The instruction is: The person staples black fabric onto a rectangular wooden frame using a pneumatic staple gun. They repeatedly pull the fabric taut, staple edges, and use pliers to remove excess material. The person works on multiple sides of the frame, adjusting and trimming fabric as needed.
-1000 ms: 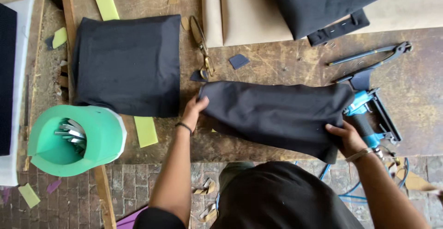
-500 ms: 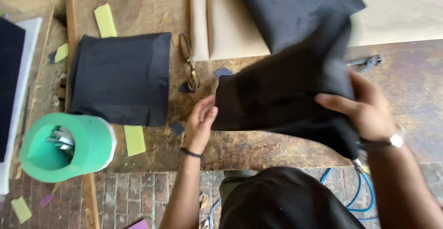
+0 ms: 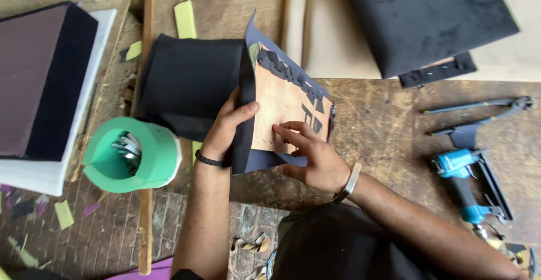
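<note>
— where's the panel?
— the fabric-wrapped panel (image 3: 282,111) stands tilted over the surface (image 3: 383,128); left hand (image 3: 228,125) fingers clamped on its edge.
— the right hand (image 3: 313,156)?
— fingers spread on the wooden back, probably pressing.

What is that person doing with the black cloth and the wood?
A person holds a thin wooden panel on edge above a worn workbench. Black fabric is wrapped round the panel's edges. The left hand grips the cloth-covered edge, and the right hand presses its fingers on the bare wood side. A blue staple gun lies untouched on the bench to the right, and a green container stands to the left.
</note>
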